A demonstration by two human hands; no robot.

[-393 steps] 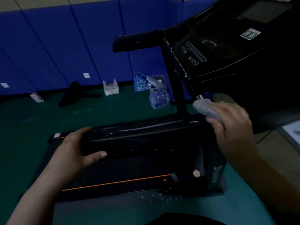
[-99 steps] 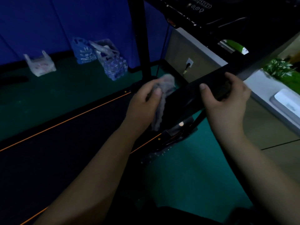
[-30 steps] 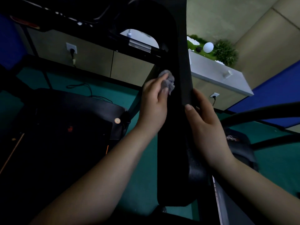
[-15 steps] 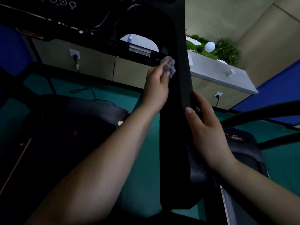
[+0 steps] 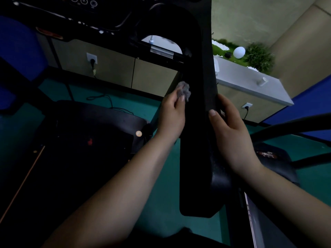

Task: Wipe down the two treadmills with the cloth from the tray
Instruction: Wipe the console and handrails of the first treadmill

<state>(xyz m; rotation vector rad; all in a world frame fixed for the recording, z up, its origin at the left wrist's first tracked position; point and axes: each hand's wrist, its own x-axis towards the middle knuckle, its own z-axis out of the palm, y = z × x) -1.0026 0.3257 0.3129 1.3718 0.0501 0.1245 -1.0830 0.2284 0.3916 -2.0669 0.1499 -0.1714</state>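
- At the far left, a dark treadmill deck (image 5: 86,145) lies low over a green floor (image 5: 161,203), with a thin orange stripe along its edge; the room is dim and much of the deck is hard to make out.
- Above it, the underside of a black control panel (image 5: 86,8) crosses the top of the view, with round buttons just visible.
- Behind, a beige wall (image 5: 114,67) carries a white socket (image 5: 91,59) with a plug and a cable trailing to the floor.
- Left of centre, the left hand (image 5: 172,115) pinches a small grey cloth (image 5: 184,90), fingers curled round the wad, and presses it against the left side of a broad black handrail (image 5: 197,140) that runs down the middle of the view.
- On the handrail's right side, the right hand (image 5: 231,129) grips the edge, thumb on the front face and fingers wrapped behind.
- At the far right stand a white counter (image 5: 250,83) with green plants (image 5: 258,58), and part of a second dark machine (image 5: 274,158).
- The step in hand looks like wiping this handrail on one treadmill.
- Next, the cloth probably needs to travel along the rail's length, with the right hand holding it steady.
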